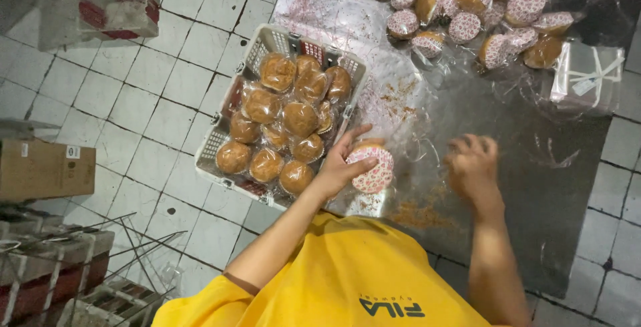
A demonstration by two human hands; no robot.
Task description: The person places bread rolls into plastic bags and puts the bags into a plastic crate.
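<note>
Cataloguing, head view, one entry per line:
Left hand [340, 163]: fingers curled round a cake [371, 167] in a patterned paper cup, held tilted just beside the basket's near corner, over the foil.
Right hand [473, 165]: blurred, fingers bent down toward the foil sheet [507, 140]; whether it pinches a clear wrapper there or holds nothing, I cannot tell.
Basket [212, 147]: white plastic, on the tiled floor [133, 100], filled with bagged brown cakes [287, 123] packed close together.
Unwrapped stock: pile of cakes in patterned cups [461, 7] at the far end of the foil, beside a stack of clear bags [587, 77].
Crumbs [417, 215]: scattered on the foil near both hands.
Risk, grip: the cake sits tilted in one hand only; a loose hold could tip it out of its cup onto the foil.
Risk, dirt: loose crumbs may stick to a wrapper dragged across the sheet.
Risk, crushing: the basket looks full; pressing another in could squash the soft tops.
</note>
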